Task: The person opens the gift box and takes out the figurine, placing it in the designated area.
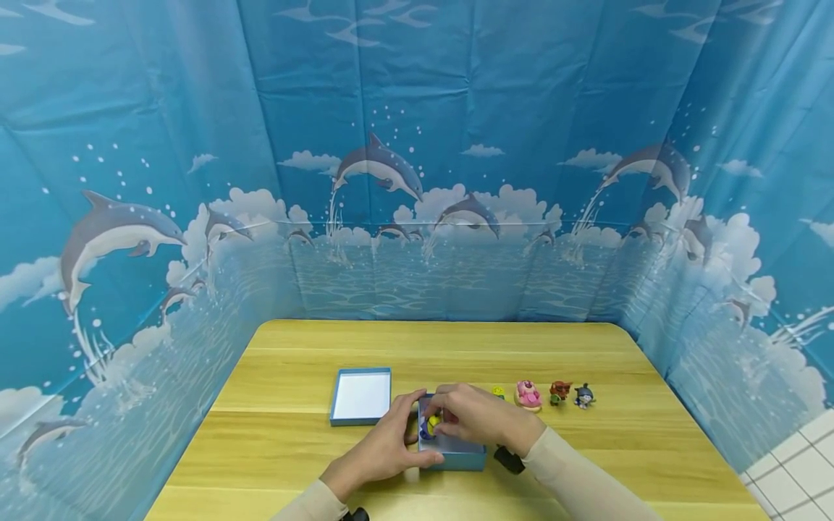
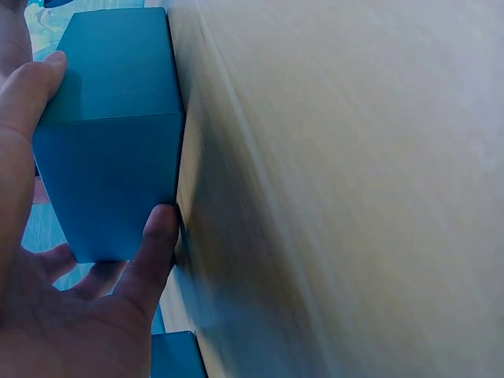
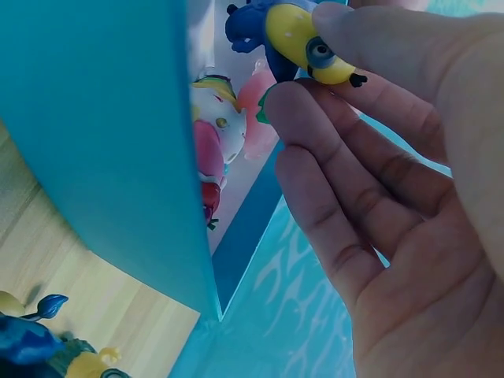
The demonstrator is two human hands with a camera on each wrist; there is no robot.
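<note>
By the right hand (image 1: 472, 412), a yellow-and-blue figurine (image 3: 291, 31) is pinched between thumb and fingers at the mouth of an open blue box (image 2: 110, 181), which is gripped at its sides by the left hand (image 1: 389, 441). Inside, a white-and-pink figure (image 3: 226, 130) is seen. A shallow tray (image 1: 362, 396) is set to the left; rightward, a pink toy (image 1: 528, 396), a brown toy (image 1: 559, 392) and a dark toy (image 1: 584, 396) are lined up on the wooden table (image 1: 293, 449).

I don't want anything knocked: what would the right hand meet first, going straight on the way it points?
Beyond the yellow figure it pinches, the right hand would probably meet the white-headed toy inside the blue box, though depth is unclear and the box itself could come first.
</note>
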